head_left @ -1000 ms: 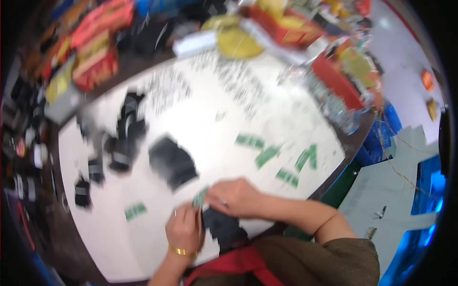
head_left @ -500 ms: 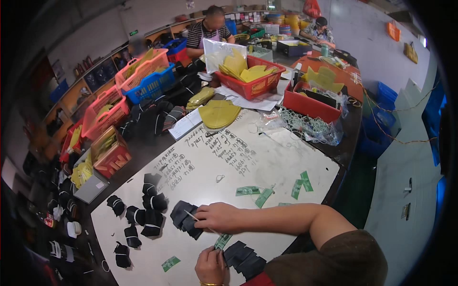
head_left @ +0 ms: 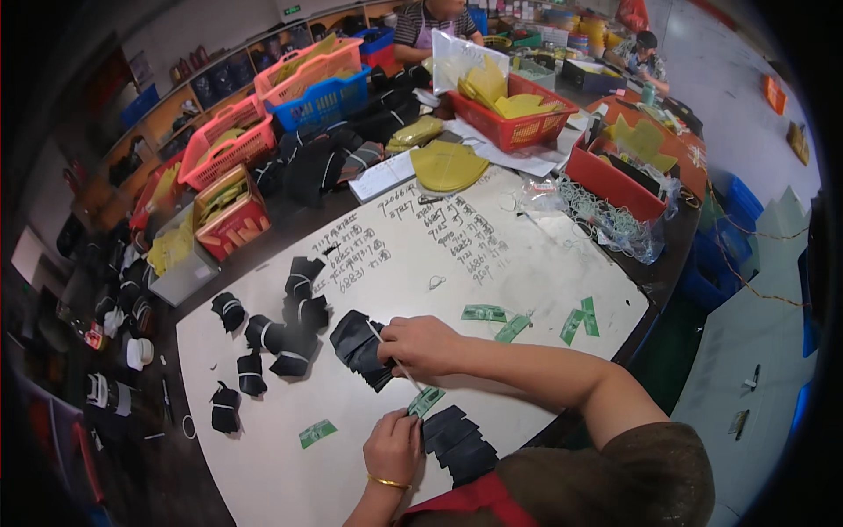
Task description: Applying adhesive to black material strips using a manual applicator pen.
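Evidently a banding step, part-way through, on the white tabletop (head_left: 263,474). Left hand (head_left: 392,450): thumb and fingertips clamped on the near end of a green slip (head_left: 426,401). Right hand (head_left: 424,345): fingers bent in at the right edge of a dark stack (head_left: 354,343), close together; cannot tell whether they pinch the stack, the band or both. The pale band (head_left: 405,373) lies across the top of the stack and runs, fairly straight, toward the slip. Stack rests on the table, ahead of the left hand; its pieces are fanned.

A second dark stack (head_left: 457,442), no band visible, lies just right of the left hand. Dark bundles (head_left: 294,351) with pale bands around them sit to the left; loose green slips (head_left: 483,313) to the right.

My judgement: the next move calls for a firm hold on the stack, with the band drawn around it and the slip kept from twisting.
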Demonstrator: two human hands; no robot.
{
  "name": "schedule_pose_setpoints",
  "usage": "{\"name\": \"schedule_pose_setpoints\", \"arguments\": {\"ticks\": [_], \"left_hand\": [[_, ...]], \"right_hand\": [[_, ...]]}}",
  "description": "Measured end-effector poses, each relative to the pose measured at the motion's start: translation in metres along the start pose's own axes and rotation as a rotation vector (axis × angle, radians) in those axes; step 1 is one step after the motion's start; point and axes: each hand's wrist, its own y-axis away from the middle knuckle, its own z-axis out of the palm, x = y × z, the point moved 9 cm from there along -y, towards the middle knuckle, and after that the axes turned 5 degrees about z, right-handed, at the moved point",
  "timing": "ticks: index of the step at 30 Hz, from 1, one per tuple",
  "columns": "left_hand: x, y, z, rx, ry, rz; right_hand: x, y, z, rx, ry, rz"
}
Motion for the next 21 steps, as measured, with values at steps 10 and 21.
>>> {"name": "schedule_pose_setpoints", "arguments": {"ticks": [10,21], "left_hand": [[0.003,0.0,0.006,-0.092,0.019,-0.017],[0.012,-0.001,0.004,-0.154,0.056,0.045]], "right_hand": [[0.002,0.011,0.002,0.093,-0.149,-0.154],[-0.016,0.061,-0.016,0.131,-0.091,-0.256]]}}
